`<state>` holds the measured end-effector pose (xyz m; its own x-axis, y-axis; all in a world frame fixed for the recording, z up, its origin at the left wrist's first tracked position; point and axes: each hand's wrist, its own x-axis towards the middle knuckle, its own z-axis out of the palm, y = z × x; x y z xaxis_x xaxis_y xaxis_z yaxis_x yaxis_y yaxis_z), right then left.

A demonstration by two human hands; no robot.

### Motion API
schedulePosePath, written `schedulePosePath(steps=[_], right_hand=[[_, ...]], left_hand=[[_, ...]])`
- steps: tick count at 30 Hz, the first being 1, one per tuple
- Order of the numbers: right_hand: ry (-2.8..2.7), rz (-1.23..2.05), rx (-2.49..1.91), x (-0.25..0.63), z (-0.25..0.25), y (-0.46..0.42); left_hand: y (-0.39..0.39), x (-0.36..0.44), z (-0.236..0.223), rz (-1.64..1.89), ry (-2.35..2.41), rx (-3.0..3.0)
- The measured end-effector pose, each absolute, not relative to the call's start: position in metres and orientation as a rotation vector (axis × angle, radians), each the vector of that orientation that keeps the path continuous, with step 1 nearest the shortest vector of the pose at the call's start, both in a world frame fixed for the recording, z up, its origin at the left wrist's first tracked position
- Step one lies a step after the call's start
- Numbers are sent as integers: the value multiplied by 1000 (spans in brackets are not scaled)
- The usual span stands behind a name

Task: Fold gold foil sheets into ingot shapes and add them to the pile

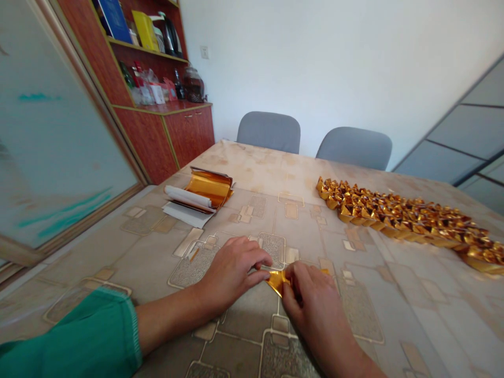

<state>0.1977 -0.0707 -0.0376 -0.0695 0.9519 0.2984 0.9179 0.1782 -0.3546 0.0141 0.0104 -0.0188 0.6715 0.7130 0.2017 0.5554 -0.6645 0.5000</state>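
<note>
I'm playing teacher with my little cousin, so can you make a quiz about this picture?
1. What is the right hand holding?
A) a blue book
B) a shiny gold piece
C) a kettle
2. How many grey chairs show beyond the table?
3. Fill in: the long cluster of folded gold pieces lies toward the person's ____ side.

Key: 1. B; 2. two; 3. right

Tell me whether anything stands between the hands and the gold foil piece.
Nothing visible does: the right hand holds the gold foil piece, and the left hand is right at its left end.
</note>
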Motion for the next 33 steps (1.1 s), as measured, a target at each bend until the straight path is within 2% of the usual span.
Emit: schedulePosePath(steps=[4,11,16,18,27,33], right_hand=[[-2062,95,-1789,197,-36,-71],[-2146,-113,-1848,193,-37,-71],[-2156,-169,-1868,191,-38,-70],[-2160,-166,-1886,190,-38,-70],[-2185,-126,-1866,194,-35,-75],[-2231,-118,-1786,203,-37,-78]], left_hand=[[10,13,-17,511,1023,2460],[11,9,-18,596,1026,2609],[-9,12,-21,709,494,3015],[-19,11,-22,713,421,3058],[-36,3,-20,450,532,3010],[-37,4,-17,418,570,2932]])
